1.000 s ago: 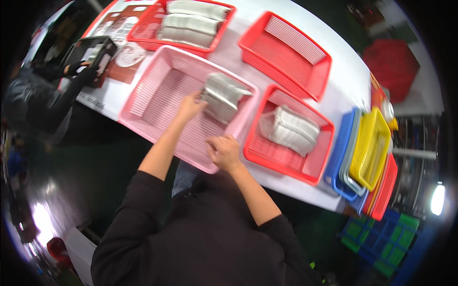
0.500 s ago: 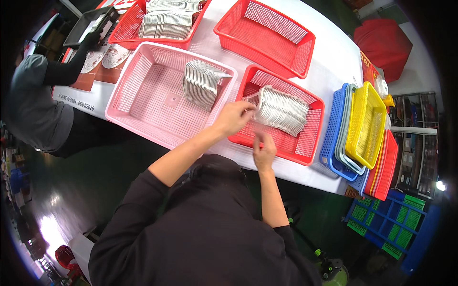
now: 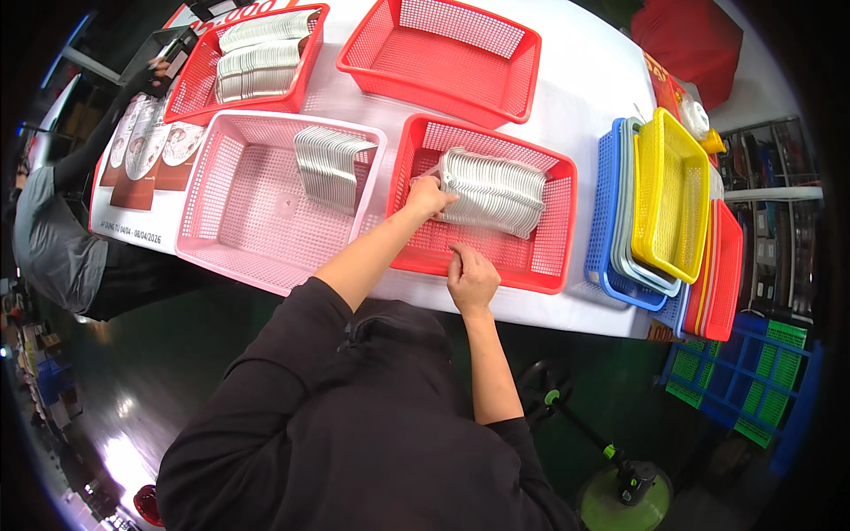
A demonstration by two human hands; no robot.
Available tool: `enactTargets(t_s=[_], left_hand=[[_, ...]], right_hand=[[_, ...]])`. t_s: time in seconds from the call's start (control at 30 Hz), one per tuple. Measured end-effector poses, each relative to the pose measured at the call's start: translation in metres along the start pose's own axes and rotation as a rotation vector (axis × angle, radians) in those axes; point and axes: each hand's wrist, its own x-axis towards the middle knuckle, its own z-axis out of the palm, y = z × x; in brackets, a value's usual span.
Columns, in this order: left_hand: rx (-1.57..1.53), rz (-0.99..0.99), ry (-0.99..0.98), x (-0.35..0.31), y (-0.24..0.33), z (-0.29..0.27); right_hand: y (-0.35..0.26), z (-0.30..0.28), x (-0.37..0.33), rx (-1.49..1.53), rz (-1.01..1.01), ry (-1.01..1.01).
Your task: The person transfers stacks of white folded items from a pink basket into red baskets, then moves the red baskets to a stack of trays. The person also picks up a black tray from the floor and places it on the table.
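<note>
In the red basket [image 3: 553, 274] before me lies a row of thin, silvery-white pieces [image 3: 496, 196], packed face to face. My left hand [image 3: 428, 196] reaches over its left side, fingers closed on the end piece of that row. My right hand [image 3: 473, 276] is at the basket's near rim, fingers curled in; what they hold, if anything, is hidden. To the left, a pink basket [image 3: 199, 208] contains a shorter row of similar silvery pieces [image 3: 326, 168] against its right side.
Behind stand a red basket [image 3: 434, 86] with a bare bottom and another red basket [image 3: 190, 88] holding silvery rows. Nested blue baskets [image 3: 602, 212], a yellow basket [image 3: 670, 195] and red baskets [image 3: 724, 274] stand at the right table end. A person in grey [image 3: 57, 230] is at left.
My view has shifted, so the baskets sit differently in it. My right hand has drawn back from the row to the near rim. My left hand stays at the row's left end.
</note>
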Motion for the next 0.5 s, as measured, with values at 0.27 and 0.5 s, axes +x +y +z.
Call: enactTargets(t_s=[0.27, 0.5], left_hand=[[-0.016, 0.036, 0.061, 0.017, -0.012, 0.019], [0.156, -0.126, 0.050, 0.011, -0.004, 0.024]], right_hand=[[0.004, 0.002, -0.003, -0.051, 0.008, -0.041], [0.001, 0.003, -0.002, -0.041, 0.001, -0.048]])
